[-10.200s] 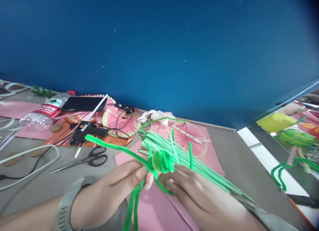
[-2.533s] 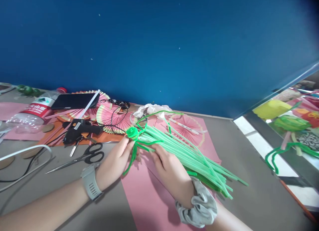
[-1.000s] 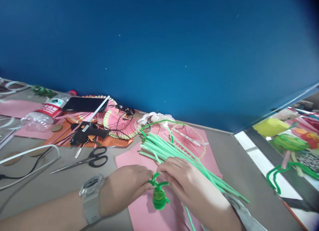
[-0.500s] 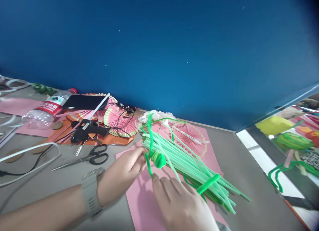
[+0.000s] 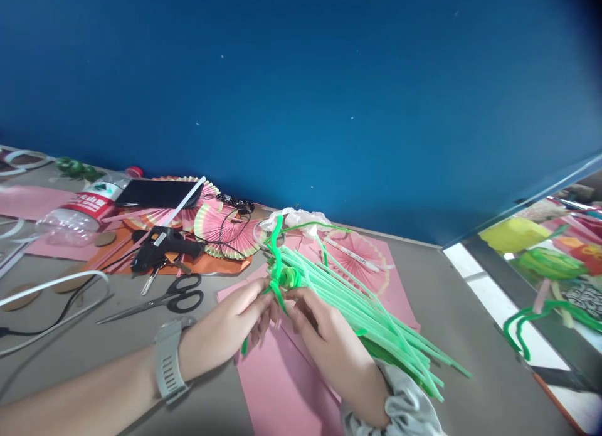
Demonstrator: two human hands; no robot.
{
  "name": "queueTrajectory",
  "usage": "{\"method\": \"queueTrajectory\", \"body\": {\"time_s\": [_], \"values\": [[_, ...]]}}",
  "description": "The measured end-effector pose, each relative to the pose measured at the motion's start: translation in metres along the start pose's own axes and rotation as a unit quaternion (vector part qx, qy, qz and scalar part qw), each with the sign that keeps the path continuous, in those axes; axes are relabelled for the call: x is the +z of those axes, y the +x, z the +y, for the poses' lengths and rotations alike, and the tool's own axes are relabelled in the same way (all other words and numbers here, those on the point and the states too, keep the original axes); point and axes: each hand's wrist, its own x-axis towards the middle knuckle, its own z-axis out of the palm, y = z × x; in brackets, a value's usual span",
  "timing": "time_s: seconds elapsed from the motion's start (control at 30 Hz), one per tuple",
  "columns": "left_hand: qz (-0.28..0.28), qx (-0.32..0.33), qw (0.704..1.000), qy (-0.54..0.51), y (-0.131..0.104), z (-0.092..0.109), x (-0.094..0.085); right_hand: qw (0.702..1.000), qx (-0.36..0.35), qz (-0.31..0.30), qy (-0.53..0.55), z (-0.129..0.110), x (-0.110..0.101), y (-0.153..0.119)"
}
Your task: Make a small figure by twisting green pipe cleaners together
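Observation:
In the head view my left hand [image 5: 230,326], with a grey watch [image 5: 170,361] on its wrist, pinches a bright green pipe cleaner [image 5: 276,244] that sticks up above the fingers. A coiled knot of green pipe cleaner [image 5: 290,276] sits between my hands. My right hand [image 5: 327,339] is closed, thumb and fingertips pinching the lower strand beside the coil. Right behind it lies a bundle of pale green pipe cleaners [image 5: 367,313] on pink paper [image 5: 286,392]. My fingers partly cover the held pieces.
Left of my hands lie black scissors [image 5: 181,295], a black glue gun [image 5: 164,244], keys [image 5: 153,279] and white cable loops [image 5: 51,279]. Farther back are a plastic bottle [image 5: 84,207], a dark phone [image 5: 157,193] and pink paper fans [image 5: 228,229]. A blue panel [image 5: 301,110] borders the table.
My right hand has moved up and left, closer to my left hand, and turned so its thumb side shows. The coil has shifted slightly up and left.

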Motion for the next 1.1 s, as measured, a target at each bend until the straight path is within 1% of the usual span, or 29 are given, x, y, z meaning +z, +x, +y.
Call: {"method": "queueTrajectory", "body": {"time_s": [0.1, 0.17, 0.23, 0.37, 0.47, 0.57, 0.67, 0.73, 0.77, 0.8, 0.83, 0.87, 0.9, 0.97, 1.0, 1.07, 1.1], "values": [[0.004, 0.029, 0.998, 0.056, -0.003, -0.002, 0.004, 0.997, 0.002, -0.021, 0.075, 0.009, 0.008, 0.005], [0.001, 0.039, 0.997, 0.067, -0.005, -0.005, 0.006, 0.992, -0.001, -0.039, 0.124, 0.013, 0.013, 0.005], [-0.018, 0.037, 0.997, 0.073, -0.006, -0.006, 0.007, 0.986, -0.011, -0.045, 0.159, 0.016, 0.018, 0.005], [-0.08, 0.02, 0.994, 0.067, -0.007, -0.006, 0.008, 0.982, -0.05, -0.017, 0.181, 0.019, 0.022, 0.003], [-0.099, 0.055, 0.989, 0.097, -0.005, -0.002, 0.007, 0.987, -0.063, 0.009, 0.144, 0.016, 0.017, 0.002], [-0.116, 0.084, 0.98, 0.137, -0.003, 0.001, -0.002, 0.996, -0.066, 0.017, 0.063, 0.006, 0.002, 0.001], [-0.149, 0.083, 0.965, 0.198, 0.001, 0.003, -0.021, 0.997, -0.06, 0.012, -0.039, -0.006, -0.021, 0.0], [-0.204, 0.077, 0.942, 0.256, 0.005, 0.005, -0.036, 0.994, -0.047, 0.014, -0.101, -0.012, -0.036, -0.002], [-0.211, 0.072, 0.936, 0.272, 0.006, 0.007, -0.043, 0.991, -0.04, 0.015, -0.129, -0.015, -0.042, -0.003], [-0.204, 0.066, 0.939, 0.27, 0.007, 0.01, -0.048, 0.988, -0.033, 0.017, -0.153, -0.017, -0.047, -0.005], [-0.18, 0.057, 0.947, 0.26, 0.007, 0.014, -0.051, 0.984, -0.027, 0.019, -0.175, -0.018, -0.05, -0.006], [-0.143, 0.05, 0.957, 0.248, 0.005, 0.019, -0.051, 0.98, -0.021, 0.021, -0.199, -0.019, -0.052, -0.008], [-0.098, 0.045, 0.966, 0.235, 0.002, 0.023, -0.05, 0.974, -0.015, 0.022, -0.224, -0.021, -0.053, -0.009], [-0.007, 0.046, 0.973, 0.226, -0.007, 0.031, -0.042, 0.959, 0.0, 0.025, -0.284, -0.022, -0.052, -0.01], [0.019, 0.043, 0.972, 0.23, -0.013, 0.034, -0.036, 0.949, 0.007, 0.025, -0.313, -0.023, -0.05, -0.01], [0.006, 0.016, 0.97, 0.244, -0.022, 0.035, -0.025, 0.933, 0.02, 0.025, -0.359, -0.024, -0.047, -0.01], [-0.003, 0.021, 0.971, 0.237, -0.025, 0.034, -0.02, 0.926, 0.025, 0.027, -0.376, -0.024, -0.046, -0.01]]}}
